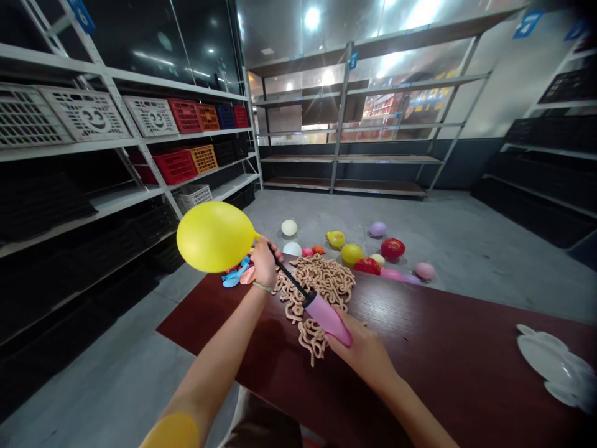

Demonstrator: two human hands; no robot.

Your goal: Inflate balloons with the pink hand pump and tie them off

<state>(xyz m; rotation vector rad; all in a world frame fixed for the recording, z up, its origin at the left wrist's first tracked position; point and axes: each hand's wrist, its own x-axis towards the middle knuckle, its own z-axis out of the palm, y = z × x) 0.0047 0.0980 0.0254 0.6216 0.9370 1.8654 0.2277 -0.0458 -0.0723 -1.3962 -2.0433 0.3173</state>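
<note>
Overall, a grey floor point(489, 261) spreads beneath metal racks point(344, 118) from twelve to two o'clock and pale shelving point(186, 135) with crates point(177, 166) at ten, while a glossy dark-red worktop point(420, 348) runs from four round to eight. On it lie a heap of beige strands point(326, 280) at five and a white dish point(555, 358) at four; at nine o'clock is a yellow balloon point(214, 236), its neck gripped by the left hand point(265, 261), while the right hand point(361, 345) clasps a pink pump point(326, 317) at five.
</note>
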